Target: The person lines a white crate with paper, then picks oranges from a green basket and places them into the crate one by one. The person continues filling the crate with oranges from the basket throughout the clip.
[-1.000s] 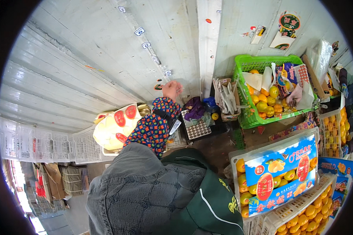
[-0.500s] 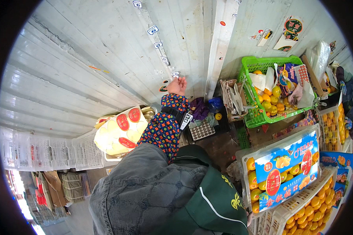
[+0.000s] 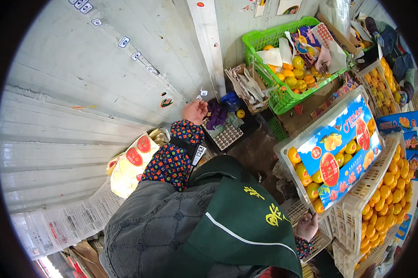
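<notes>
Left hand (image 3: 195,111) just beside the wall label (image 3: 204,93), right hand (image 3: 306,227) at the box (image 3: 331,150)!
The box sits just left of the crate (image 3: 351,214), the label well left of it. Left fingers curl, right fingers bend by the box's corner; can't tell either grip. Likely a label-picking step, calling for a fingertip pinch.

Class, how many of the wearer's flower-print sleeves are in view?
2: the left sleeve, behind the left hand near the wall; the right sleeve, behind the right hand by the blue-labelled crate, partly hidden by green cloth.
</notes>
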A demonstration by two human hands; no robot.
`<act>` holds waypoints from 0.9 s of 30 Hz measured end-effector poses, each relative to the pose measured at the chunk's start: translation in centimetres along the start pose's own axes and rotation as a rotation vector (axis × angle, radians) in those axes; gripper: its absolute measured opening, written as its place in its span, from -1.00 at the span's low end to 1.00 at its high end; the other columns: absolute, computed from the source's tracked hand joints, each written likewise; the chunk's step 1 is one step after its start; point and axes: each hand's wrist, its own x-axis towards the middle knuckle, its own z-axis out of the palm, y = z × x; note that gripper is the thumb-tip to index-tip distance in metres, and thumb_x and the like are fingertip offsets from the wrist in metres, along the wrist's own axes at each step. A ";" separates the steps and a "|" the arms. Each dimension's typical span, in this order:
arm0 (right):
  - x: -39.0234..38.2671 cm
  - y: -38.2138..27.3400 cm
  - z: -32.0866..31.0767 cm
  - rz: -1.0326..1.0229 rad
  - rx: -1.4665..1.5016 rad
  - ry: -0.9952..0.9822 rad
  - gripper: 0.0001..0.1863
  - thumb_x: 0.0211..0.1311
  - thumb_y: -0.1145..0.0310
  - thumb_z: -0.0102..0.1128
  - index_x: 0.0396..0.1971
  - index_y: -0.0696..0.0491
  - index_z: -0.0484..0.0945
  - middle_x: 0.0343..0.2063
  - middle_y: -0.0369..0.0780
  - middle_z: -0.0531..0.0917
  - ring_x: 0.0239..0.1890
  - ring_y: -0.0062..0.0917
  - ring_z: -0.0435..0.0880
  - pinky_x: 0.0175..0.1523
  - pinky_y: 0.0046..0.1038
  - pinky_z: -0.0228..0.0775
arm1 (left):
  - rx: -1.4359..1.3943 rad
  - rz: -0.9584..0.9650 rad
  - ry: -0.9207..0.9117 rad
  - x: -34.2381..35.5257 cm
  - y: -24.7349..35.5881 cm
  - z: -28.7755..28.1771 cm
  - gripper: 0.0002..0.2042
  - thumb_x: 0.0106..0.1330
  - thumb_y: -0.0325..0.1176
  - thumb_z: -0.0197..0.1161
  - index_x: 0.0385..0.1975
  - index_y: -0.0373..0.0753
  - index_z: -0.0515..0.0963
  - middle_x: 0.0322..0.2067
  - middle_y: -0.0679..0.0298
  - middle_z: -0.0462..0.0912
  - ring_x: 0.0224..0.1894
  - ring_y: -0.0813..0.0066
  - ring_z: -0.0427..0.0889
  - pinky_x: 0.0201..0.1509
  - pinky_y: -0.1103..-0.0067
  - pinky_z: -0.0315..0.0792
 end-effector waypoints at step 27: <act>2.0 -0.2 -3.4 0.010 -0.070 0.092 -0.77 0.39 0.26 0.19 -0.09 0.06 0.52 -0.42 -0.32 0.63 -0.46 -0.60 0.52 -0.37 -0.56 0.33 | -0.024 0.372 0.486 2.0 10.0 0.6 -0.67 0.19 -0.23 0.50 -0.41 -0.26 0.45 -0.48 0.26 0.59 -0.47 0.46 0.62 -0.49 0.54 0.51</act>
